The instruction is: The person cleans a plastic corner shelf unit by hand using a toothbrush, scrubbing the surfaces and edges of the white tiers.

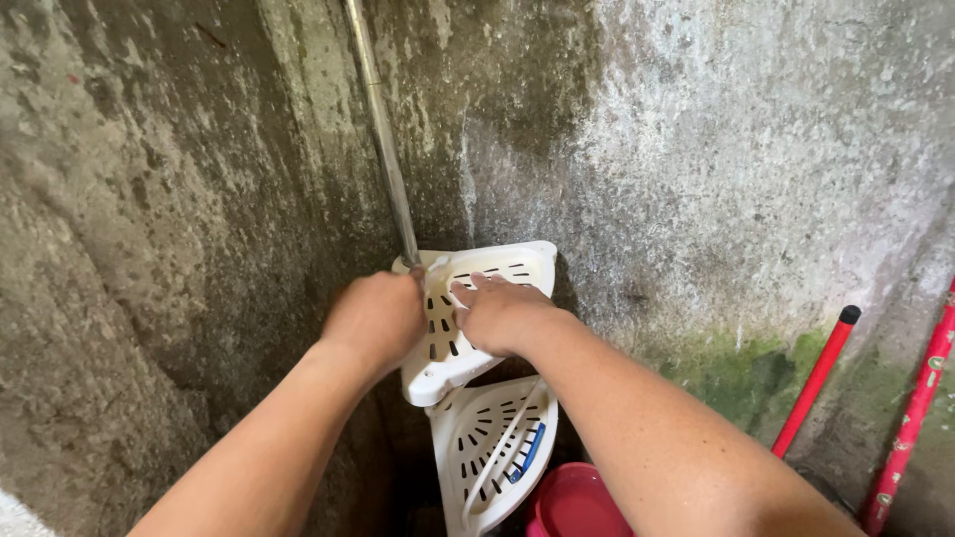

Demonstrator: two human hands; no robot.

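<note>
A white slotted plastic corner shelf [497, 267] sits in the corner of two rough, stained concrete walls, threaded on a metal pole [383, 129]. My left hand [376, 320] is closed around the shelf's left edge beside the pole. My right hand [500, 313] lies on top of the shelf with its fingers pressed flat on the slotted surface. A second white corner shelf [492, 443] hangs lower on the same pole, with a blue-and-white stick-like object [525, 455] lying in it.
A red bucket [577, 502] stands below the lower shelf. Two red handles [816, 383] [920, 398] lean against the right wall, where green moss [741, 378] grows near the base.
</note>
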